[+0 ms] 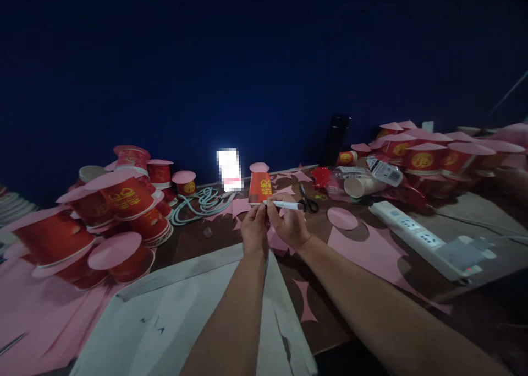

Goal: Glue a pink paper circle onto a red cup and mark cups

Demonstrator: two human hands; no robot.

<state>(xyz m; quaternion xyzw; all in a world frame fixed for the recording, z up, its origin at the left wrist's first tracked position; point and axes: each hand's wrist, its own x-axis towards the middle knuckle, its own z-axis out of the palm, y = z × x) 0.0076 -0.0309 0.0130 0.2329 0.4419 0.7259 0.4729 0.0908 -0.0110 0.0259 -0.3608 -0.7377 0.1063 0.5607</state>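
A white pen (287, 205) lies crosswise between my hands, its right end sticking out past the fingers. My right hand (292, 227) is closed on it, thumb near the left part of the barrel. At that left end, the bunched fingers of my left hand (253, 230) pinch the pen; its tip is hidden there. Just beyond the fingertips stands a red paper cup (259, 188) with yellow lettering, and a pink paper disc (259, 167) rests on top of it. Scissors with black handles (309, 201) lie to the right of the pen.
Stacked red cups with pink discs (127, 194) crowd the left, and more cups (424, 158) the right. A power strip (416, 235), pink paper scraps (363, 249), a coiled pale cable (198, 205), a bright screen (229, 169) and a white board (177, 304) surround my arms.
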